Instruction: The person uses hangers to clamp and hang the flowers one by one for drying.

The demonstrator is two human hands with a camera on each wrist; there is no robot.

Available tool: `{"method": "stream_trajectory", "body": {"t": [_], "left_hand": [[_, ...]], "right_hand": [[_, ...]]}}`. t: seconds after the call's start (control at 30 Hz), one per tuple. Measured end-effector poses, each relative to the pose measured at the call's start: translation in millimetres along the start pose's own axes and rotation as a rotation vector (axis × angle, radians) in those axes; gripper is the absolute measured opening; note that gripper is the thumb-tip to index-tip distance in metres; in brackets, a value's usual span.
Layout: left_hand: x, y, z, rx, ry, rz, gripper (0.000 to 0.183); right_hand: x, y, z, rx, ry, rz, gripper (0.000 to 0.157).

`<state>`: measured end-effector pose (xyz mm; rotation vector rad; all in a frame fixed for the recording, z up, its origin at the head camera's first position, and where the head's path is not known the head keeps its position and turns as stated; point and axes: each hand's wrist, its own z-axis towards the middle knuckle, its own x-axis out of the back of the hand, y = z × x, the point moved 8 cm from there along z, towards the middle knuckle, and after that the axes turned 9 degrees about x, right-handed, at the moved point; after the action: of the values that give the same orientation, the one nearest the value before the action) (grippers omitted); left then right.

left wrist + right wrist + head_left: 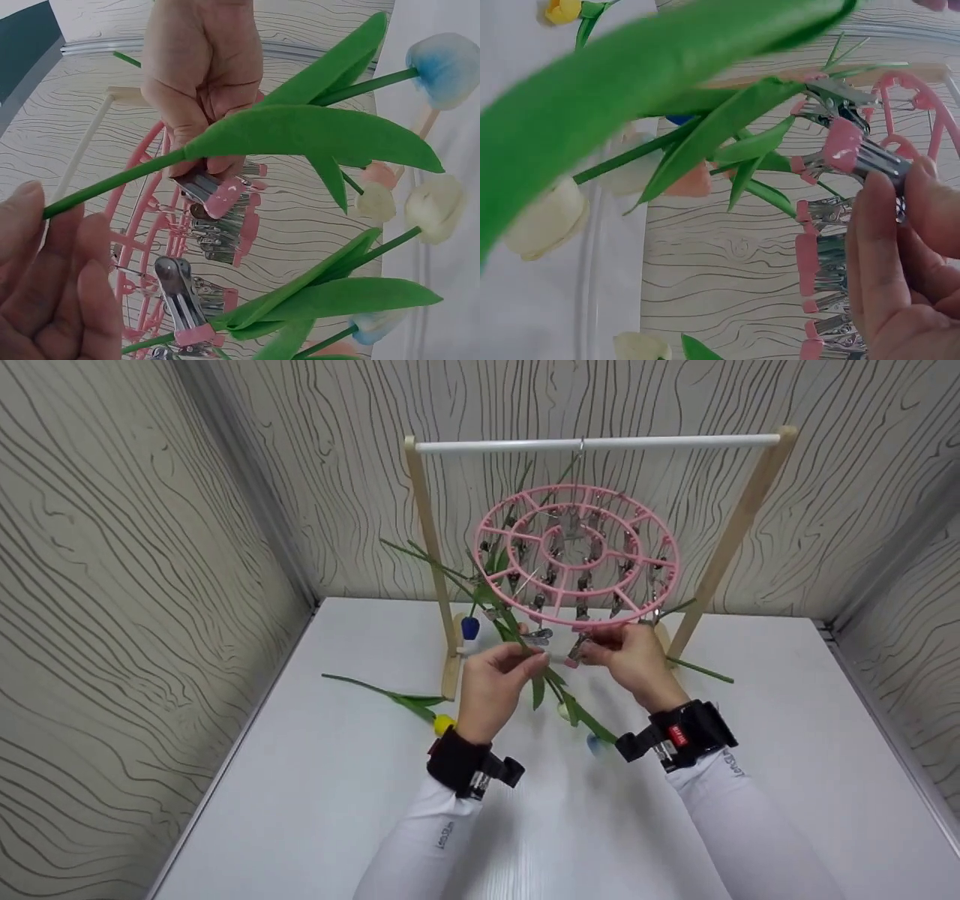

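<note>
My left hand (495,682) pinches the green stem (112,184) of an artificial tulip, whose pale blue-and-white bloom (446,71) points away from the fingers. Between thumb and fingers, my right hand (634,660) grips a metal clip (862,154) with pink tips, at the near edge of a round pink hanger (559,604). The held tulip's leaf (315,135) passes close by this clip in the left wrist view. Another clip (180,296) holds a leafy stem beside them. A white tulip (435,208) and a dark blue tulip (470,628) hang near the hanger's left side.
A wooden stand with a white rod (495,447) carries the hanger by a hook. On the white table (300,810), a yellow tulip (444,724) lies left of the left wrist. One green stem (701,669) sticks out by the stand's right leg (731,536). Patterned walls enclose the table.
</note>
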<state>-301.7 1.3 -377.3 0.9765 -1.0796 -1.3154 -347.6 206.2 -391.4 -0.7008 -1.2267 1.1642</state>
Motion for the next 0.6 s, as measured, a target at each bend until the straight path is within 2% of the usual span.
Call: {"method": "stream_trajectory", "body": {"t": [0.2,0.33,0.6], "left_hand": [[6.5,-3.1,10.4,0.010,0.059,-0.015,0.014],[8.7,-8.4,11.7,0.035,0.087,-0.008,0.011],[4.7,-12.8,14.8,0.083,0.097,-0.053,0.008]], "right_hand": [[-0.8,-10.7,-7.0,0.044,0.120,-0.002,0.024],[-1.7,-15.5,-12.3,0.037,0.179,-0.016,0.020],[-4.9,-12.9,-21.1,0.011,0.237,0.102,0.019]]}}
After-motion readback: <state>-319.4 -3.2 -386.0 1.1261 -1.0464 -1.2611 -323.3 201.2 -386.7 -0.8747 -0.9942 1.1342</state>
